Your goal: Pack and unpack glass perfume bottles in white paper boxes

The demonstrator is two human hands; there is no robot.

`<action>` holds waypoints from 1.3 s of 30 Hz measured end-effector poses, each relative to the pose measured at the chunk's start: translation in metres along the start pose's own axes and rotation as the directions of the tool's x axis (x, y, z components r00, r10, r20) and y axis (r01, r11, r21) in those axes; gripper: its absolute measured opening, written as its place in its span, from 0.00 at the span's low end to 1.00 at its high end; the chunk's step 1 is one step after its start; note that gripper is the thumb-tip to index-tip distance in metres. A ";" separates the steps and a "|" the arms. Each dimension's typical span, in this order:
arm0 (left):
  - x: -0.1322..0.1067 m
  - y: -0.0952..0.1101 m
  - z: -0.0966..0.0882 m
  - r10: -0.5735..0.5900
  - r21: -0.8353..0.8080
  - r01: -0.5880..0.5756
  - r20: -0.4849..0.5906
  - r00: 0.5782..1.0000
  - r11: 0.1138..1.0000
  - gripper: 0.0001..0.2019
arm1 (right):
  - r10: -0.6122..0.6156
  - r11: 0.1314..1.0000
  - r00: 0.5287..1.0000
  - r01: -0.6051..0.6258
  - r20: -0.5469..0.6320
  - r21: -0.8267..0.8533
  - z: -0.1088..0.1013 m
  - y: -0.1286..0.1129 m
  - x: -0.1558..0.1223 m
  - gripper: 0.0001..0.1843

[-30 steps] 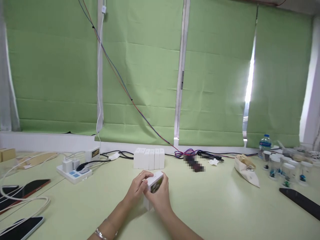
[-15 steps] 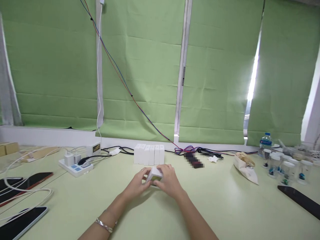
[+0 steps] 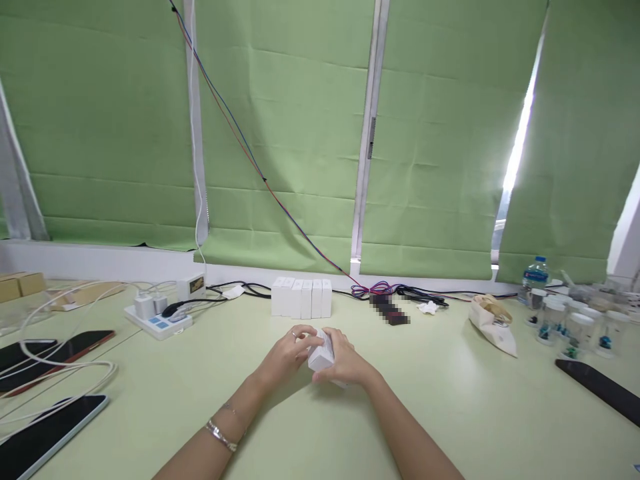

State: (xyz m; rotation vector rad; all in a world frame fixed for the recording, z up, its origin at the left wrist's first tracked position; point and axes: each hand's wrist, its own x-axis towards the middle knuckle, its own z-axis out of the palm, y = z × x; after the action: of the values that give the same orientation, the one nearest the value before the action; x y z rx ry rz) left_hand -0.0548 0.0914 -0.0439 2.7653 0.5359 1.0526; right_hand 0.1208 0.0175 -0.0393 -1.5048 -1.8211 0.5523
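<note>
Right hand [image 3: 347, 363] clamped on box [image 3: 321, 358], tilted. Left hand [image 3: 284, 357] just left, fingertips on box, can't tell if gripping. Box row [image 3: 301, 300] beyond, far side.

Green blinds [image 3: 285, 100] cover the far side, with a twisted pair of red and blue wires [image 3: 265, 179] slanting down across them from upper left. On the left of the pale table [image 3: 450, 413], two cardboard boxes [image 3: 31, 285] sit far back, a white power strip [image 3: 160, 328] lies nearer the middle, and white cables [image 3: 95, 363] loop over dark-screened phones [image 3: 55, 433]. Far right of the middle are black cables [image 3: 417, 294] and a crumpled white scrap [image 3: 428, 307]. Farther right come a cream pouch [image 3: 493, 327], a blue-capped bottle [image 3: 535, 275], and clear white-lidded jars [image 3: 579, 331]; a flat black object [image 3: 600, 388] lies nearer.
</note>
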 end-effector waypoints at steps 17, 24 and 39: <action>0.003 0.010 0.000 -0.361 -0.627 0.435 0.251 0.898 0.646 0.19 | -0.415 0.801 0.896 0.276 -0.159 -0.532 0.017 0.007 0.001 0.41; 0.009 0.019 0.001 -0.488 -0.563 0.514 0.213 0.847 0.647 0.17 | -0.436 0.757 0.896 0.313 -0.087 -0.573 0.010 0.006 0.001 0.43; 0.001 -0.003 0.005 -0.312 -0.007 0.312 -0.048 0.949 0.950 0.05 | -0.431 0.781 0.887 0.275 -0.165 -0.560 0.012 0.012 0.004 0.42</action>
State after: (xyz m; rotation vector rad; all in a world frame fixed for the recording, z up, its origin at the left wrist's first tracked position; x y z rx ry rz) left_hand -0.0513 0.0951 -0.0479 2.5441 0.9433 1.0430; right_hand 0.1196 0.0251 -0.0546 -1.4109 -2.0422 -0.3735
